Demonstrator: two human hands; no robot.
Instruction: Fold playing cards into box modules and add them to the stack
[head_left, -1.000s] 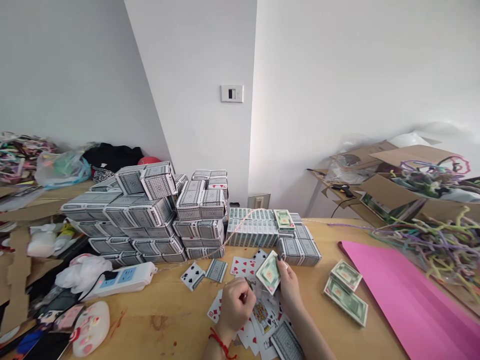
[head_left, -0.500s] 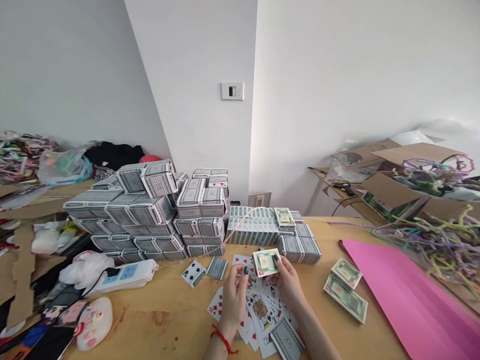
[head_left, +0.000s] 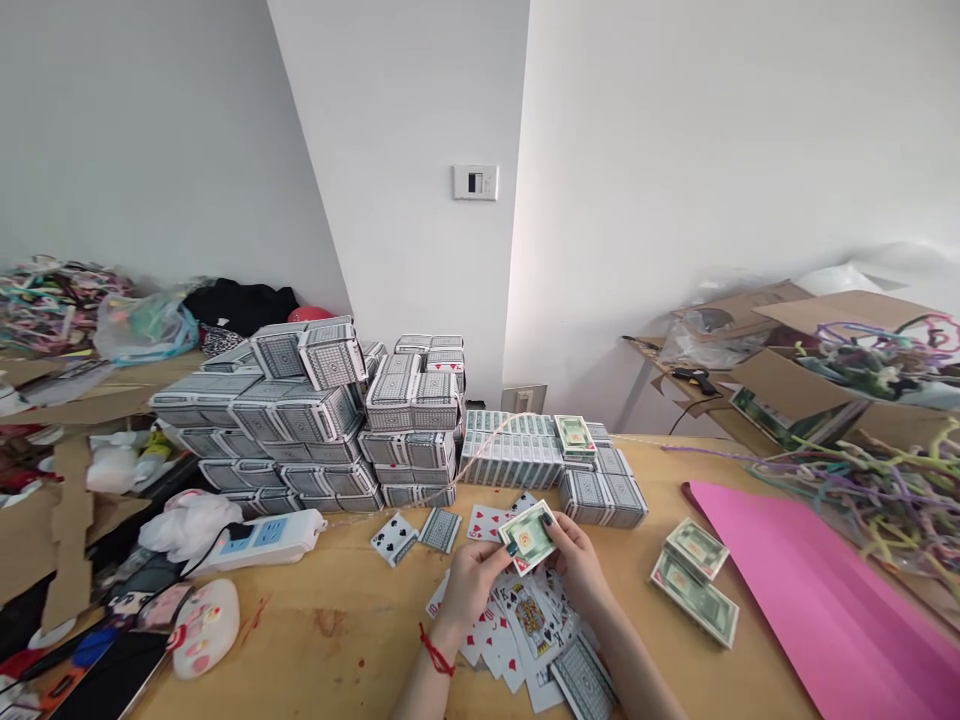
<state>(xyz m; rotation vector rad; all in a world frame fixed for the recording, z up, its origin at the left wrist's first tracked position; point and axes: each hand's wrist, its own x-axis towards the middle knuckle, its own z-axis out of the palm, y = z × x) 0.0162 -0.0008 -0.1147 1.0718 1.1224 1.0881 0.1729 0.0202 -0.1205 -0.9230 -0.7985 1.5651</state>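
A green-and-white card box [head_left: 528, 538] with a banknote-like print is held in front of me, tilted, above loose playing cards. My right hand [head_left: 577, 560] grips its right side, thumb on top. At its lower left edge, my left hand [head_left: 474, 580] pinches it between thumb and fingers; a red string is round that wrist. Under the hands, playing cards [head_left: 533, 612] lie spread, face up and face down, partly hidden by my forearms. Two similar green boxes [head_left: 696, 600] rest to the right, one overlapping the other.
Boxes built of playing cards [head_left: 292, 410] are stacked at the back left. A row of green packs [head_left: 514, 450] stands behind my hands. A pink sheet [head_left: 810, 600] lies right, near pipe cleaners [head_left: 847, 500] and cartons. A power strip [head_left: 270, 538] sits left.
My left hand has opened from a fist and come up to take the box's left edge. The box has turned and tilted in my right hand. The view has shifted slightly left.
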